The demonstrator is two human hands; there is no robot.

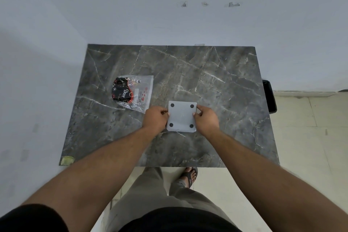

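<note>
Curled fingers of the left hand (155, 118) and right hand (206, 119) pinch opposite side edges of one flat grey square device (181, 116), between them on the marble table (216, 81). Its underside faces up, showing four black round feet. One clear plastic packet (134, 92) lies near, to the left.

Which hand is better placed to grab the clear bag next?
Left, probably: the left hand holds the grey square plate beside the clear bag; the right hand holds its opposite edge.
</note>
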